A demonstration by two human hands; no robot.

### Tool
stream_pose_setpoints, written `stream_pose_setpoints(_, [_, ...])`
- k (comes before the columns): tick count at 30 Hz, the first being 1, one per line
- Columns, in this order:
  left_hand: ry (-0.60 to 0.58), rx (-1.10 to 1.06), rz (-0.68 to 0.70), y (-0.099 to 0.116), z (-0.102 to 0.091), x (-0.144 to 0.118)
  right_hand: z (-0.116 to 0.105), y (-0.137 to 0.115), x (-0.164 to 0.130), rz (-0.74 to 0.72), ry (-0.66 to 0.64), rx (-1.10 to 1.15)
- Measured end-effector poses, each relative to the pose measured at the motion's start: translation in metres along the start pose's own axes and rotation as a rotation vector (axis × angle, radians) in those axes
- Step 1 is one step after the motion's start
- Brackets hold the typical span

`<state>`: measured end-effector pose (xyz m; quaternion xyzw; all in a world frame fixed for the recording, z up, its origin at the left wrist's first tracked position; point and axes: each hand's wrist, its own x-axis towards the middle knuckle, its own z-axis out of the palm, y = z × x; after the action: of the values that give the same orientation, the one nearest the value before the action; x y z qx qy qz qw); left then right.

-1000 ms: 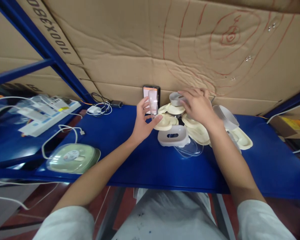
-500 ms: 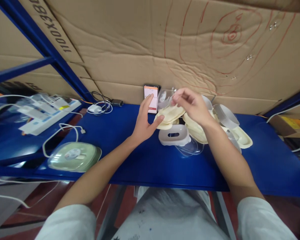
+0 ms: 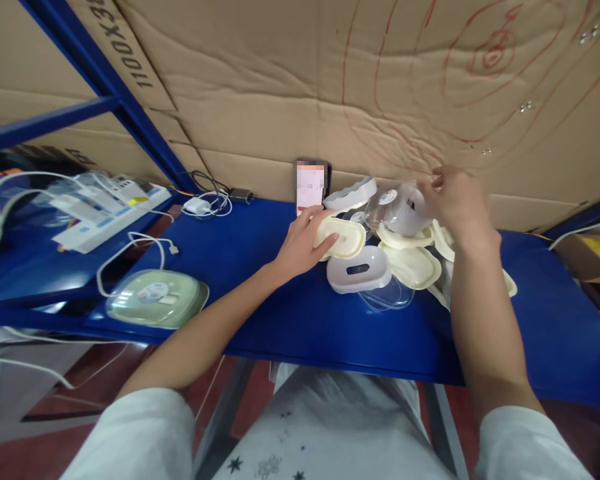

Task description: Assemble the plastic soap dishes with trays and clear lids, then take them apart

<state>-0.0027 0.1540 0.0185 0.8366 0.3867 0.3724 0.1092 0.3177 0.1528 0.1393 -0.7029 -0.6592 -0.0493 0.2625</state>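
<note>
My left hand grips the left edge of an oval cream plastic tray, its thumb on top and its fingers along the back edge. My right hand is raised over the right side of the pile, fingers bent and blurred; whether they hold anything does not show. Close to it are a clear lid with a round sticker and a whitish plastic piece. In front lies a white frame with a slot, partly over a clear lid. More cream trays lie between my hands.
A phone leans on the cardboard wall behind the blue table. At left sit a green box with a clear lid, a white cable, a charger and a power strip. A cardboard box stands at right.
My right hand has moved right, away from my left hand, and the clear piece once at its fingers is no longer seen there. My left hand has closed in on the cream tray.
</note>
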Motion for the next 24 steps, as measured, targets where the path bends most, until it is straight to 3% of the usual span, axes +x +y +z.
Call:
stream_pose_setpoints(3, [-0.022,0.095,0.007,0.008,-0.005,0.001,-0.006,-0.028,-0.026,-0.161,0.091,-0.104])
stream_pose_setpoints(5, [-0.037,0.228,0.036,0.018,-0.018,0.0,-0.002,-0.049,-0.059,-0.401,0.149,-0.115])
stream_pose_setpoints(8, [-0.02,0.417,0.054,0.034,-0.056,-0.014,0.014,-0.066,-0.121,-0.831,0.132,-0.072])
stream_pose_setpoints(10, [-0.018,0.471,0.007,0.039,-0.093,-0.035,0.028,-0.063,-0.16,-1.018,0.071,-0.059])
stream_pose_setpoints(13, [-0.065,0.518,-0.086,0.029,-0.151,-0.089,0.044,-0.047,-0.193,-1.091,0.039,-0.033])
stream_pose_setpoints(16, [0.015,0.612,-0.265,0.003,-0.19,-0.154,0.052,-0.035,-0.199,-1.016,0.061,-0.023])
stream_pose_setpoints(19, [-0.011,0.661,-0.45,-0.024,-0.196,-0.203,0.057,-0.035,-0.194,-0.967,0.054,-0.034])
stream_pose_setpoints(21, [-0.013,0.582,-0.394,-0.033,-0.182,-0.218,0.061,-0.04,-0.193,-0.961,0.037,-0.044])
stream_pose_setpoints(24, [0.045,0.543,-0.269,-0.031,-0.148,-0.213,0.068,-0.046,-0.196,-0.953,-0.013,-0.072])
